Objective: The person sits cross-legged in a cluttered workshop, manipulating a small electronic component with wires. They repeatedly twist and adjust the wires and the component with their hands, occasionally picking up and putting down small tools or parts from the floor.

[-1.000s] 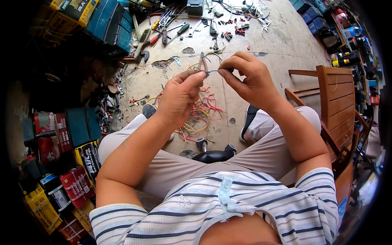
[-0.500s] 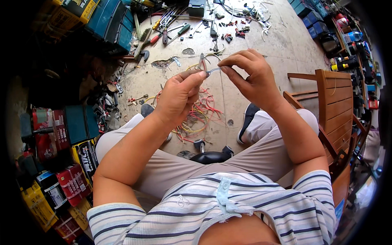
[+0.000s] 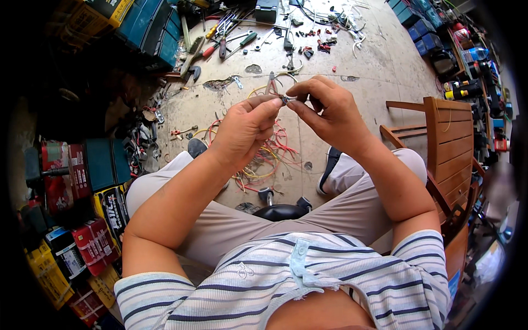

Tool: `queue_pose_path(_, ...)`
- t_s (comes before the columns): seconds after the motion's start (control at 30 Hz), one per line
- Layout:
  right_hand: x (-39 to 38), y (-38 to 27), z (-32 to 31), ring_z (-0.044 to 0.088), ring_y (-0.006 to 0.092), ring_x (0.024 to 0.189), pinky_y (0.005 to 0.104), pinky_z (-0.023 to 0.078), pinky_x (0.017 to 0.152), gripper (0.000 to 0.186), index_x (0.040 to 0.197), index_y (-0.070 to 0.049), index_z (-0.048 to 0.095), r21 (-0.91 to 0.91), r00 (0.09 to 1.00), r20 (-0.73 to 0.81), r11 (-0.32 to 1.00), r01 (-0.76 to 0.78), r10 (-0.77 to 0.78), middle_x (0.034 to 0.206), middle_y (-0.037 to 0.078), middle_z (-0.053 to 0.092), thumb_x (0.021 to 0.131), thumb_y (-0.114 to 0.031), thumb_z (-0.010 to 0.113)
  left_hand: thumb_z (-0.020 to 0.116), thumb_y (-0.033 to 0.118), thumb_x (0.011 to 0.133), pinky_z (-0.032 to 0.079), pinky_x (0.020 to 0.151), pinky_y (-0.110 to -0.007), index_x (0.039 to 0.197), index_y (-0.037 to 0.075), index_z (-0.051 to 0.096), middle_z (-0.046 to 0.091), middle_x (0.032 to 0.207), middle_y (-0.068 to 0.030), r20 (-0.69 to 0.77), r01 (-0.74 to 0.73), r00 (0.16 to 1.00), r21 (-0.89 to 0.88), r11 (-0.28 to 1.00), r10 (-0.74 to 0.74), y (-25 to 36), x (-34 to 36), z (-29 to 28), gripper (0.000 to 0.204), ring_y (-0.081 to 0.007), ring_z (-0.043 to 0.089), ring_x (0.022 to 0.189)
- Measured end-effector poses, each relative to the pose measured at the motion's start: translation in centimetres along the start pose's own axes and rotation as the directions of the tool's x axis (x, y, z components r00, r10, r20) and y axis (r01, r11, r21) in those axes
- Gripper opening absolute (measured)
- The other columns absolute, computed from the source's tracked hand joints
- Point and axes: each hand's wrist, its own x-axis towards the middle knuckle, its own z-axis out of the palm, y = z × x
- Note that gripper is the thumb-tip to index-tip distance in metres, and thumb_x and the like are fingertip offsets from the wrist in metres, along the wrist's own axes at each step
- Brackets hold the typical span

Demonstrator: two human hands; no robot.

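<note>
In front of me, my left hand (image 3: 248, 122) pinches a small dark fitting (image 3: 285, 100) between thumb and forefinger. A short pale wire runs from it to my right hand (image 3: 330, 110), whose thumb and forefinger are closed on that wire close to the fitting. The fingertips of both hands nearly meet. Just beyond my left fingers a pair of pliers (image 3: 271, 81) shows, partly hidden by the hand. Below the hands, a tangle of red and yellow wires (image 3: 275, 157) lies on the floor between my feet.
Screwdrivers and other hand tools (image 3: 231, 41) lie at the far left, with small parts and cable scraps (image 3: 322, 41) beside them. Stacked boxes (image 3: 96, 247) line the left. A wooden chair (image 3: 454, 137) stands at my right. A black wheeled base (image 3: 283, 212) is between my legs.
My right hand has moved left and slightly down, close to my left fingertips, so less of the wire shows between the hands. My left hand has barely moved.
</note>
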Motion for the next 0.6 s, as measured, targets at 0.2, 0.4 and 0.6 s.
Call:
queue_pose_path(0.2, 0.04, -0.08, 0.10, 0.059, 0.0236, 0.068, 0.0310, 0.047, 0.058, 0.008, 0.086, -0.003, 0.064, -0.010, 1.000, -0.005, 1.000, 0.017, -0.018, 0.078, 0.010, 0.060, 0.079, -0.007, 0.067, 0.061, 0.013, 0.088, 0.026, 0.045, -0.017, 0.097, 0.002, 0.060, 0.043, 0.063, 0.0067, -0.120, -0.030, 0.992, 0.150, 0.988, 0.049, 0.15, -0.42, 0.74, 0.014, -0.0020, 0.034, 0.051)
queue_pose_path(0.4, 0.01, -0.05, 0.42, 0.059, 0.0255, 0.066, 0.0326, 0.048, 0.059, 0.007, 0.085, -0.004, 0.063, -0.031, 0.997, -0.036, 0.998, 0.062, -0.063, 0.077, 0.010, 0.059, 0.079, -0.007, 0.066, 0.064, 0.015, 0.087, 0.028, 0.046, -0.017, 0.094, 0.002, 0.063, 0.051, 0.069, 0.0060, -0.091, -0.138, 0.979, 0.372, 0.918, 0.184, 0.11, -0.33, 0.35, 0.015, -0.0009, 0.038, 0.054)
queue_pose_path(0.6, 0.02, 0.14, 0.37, 0.058, 0.0280, 0.067, 0.0350, 0.047, 0.059, 0.007, 0.085, -0.004, 0.062, -0.108, 0.992, -0.024, 0.987, 0.118, -0.121, 0.077, 0.011, 0.058, 0.079, -0.006, 0.066, 0.065, 0.015, 0.086, 0.029, 0.049, -0.016, 0.095, 0.002, 0.064, 0.057, 0.076, 0.0051, -0.059, -0.197, 0.964, 0.499, 0.844, 0.259, 0.10, -0.48, 0.42, 0.016, 0.0003, 0.040, 0.057)
